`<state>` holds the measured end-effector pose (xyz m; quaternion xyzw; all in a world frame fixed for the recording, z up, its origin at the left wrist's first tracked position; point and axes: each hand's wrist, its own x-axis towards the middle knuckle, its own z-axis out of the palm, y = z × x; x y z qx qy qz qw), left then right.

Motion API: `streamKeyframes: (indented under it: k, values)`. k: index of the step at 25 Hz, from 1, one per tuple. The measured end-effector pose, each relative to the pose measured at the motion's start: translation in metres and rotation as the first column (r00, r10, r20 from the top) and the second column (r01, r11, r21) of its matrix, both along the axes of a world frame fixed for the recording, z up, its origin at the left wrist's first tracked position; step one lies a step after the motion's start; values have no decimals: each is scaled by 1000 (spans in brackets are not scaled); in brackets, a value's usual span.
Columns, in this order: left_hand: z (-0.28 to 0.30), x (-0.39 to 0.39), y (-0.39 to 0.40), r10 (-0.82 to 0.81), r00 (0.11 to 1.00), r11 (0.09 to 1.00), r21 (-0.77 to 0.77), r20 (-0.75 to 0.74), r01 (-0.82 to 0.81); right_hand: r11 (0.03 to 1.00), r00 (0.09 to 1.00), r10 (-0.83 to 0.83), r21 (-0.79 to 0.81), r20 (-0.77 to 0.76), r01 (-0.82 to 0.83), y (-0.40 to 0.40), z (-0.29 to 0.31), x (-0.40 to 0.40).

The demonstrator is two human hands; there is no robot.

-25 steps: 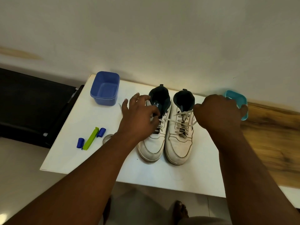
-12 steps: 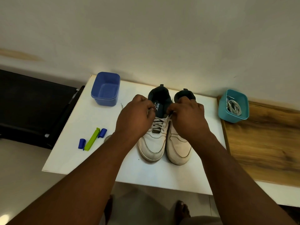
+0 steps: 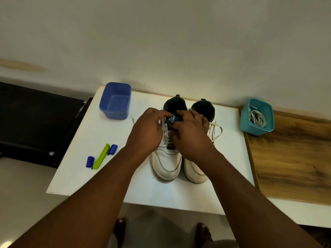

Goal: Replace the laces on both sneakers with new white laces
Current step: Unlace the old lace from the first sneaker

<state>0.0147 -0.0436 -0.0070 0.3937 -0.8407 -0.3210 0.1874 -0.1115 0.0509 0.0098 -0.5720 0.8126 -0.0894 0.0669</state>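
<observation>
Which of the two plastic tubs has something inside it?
The teal tub on the right, at the wooden board's edge, holds a bundle of white laces. The blue tub at the table's back left looks empty.

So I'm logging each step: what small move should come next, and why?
Probably pull the old lace out of the top eyelets of the left sneaker: both the left hand and right hand sit at its tongue, and its lacing is still threaded.
</observation>
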Motion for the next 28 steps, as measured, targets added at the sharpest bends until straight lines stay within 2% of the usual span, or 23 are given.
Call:
streamKeyframes:
  k: [3, 8, 10, 12, 14, 16, 18, 21, 23, 25, 26, 27, 28]
  values:
    - [1, 1, 2, -40, 999, 999, 4, 22, 40, 1000, 999, -30, -3, 31, 30, -1, -2, -2]
    - [2, 2, 2, 3, 1000, 998, -57, 30, -1, 960, 944, -279, -70, -176, 270, 14, 17, -24]
    - [0, 0, 3, -1, 1000, 999, -51, 11, 1, 954, 930, -298, -104, -216, 281, 15, 19, -22]
    - [-2, -2, 2, 3, 1000, 999, -42, 4, -3, 985, 976, -156, -100, -150, 142, 9, 16, -15]
    - [-1, -1, 2, 8, 1000, 999, -32, -12, -9, 1000, 998, -22, -23, -59, 21, 3, 8, -6]
    - [0, 0, 1, 8, 999, 1000, -21, -33, -9, 999, 1000, -16, 35, -19, 16, 1, 1, -2]
    - [0, -1, 2, 10, 1000, 999, -32, -26, -11, 996, 996, -77, -38, 46, 78, 2, 5, -7]
    - [-1, -1, 2, 19, 1000, 999, -47, -16, -20, 958, 946, -186, -164, 265, 234, 2, 30, -25]
    - [0, 0, 2, 21, 1000, 999, -45, -10, -21, 925, 877, -246, -170, 412, 339, 2, 43, -33]
    - [1, 0, 3, 22, 1000, 999, -43, -9, -22, 878, 769, -304, -148, 562, 455, 4, 46, -35]
    - [2, 1, 3, 21, 1000, 999, -42, -9, -21, 857, 733, -337, -131, 592, 499, 5, 45, -35]
    - [3, 0, 4, 18, 1000, 999, -43, -9, -19, 852, 745, -370, -116, 555, 510, 7, 44, -35]
    - [4, 1, 4, 16, 1000, 999, -40, -8, -16, 861, 800, -418, -94, 430, 500, 9, 43, -35]
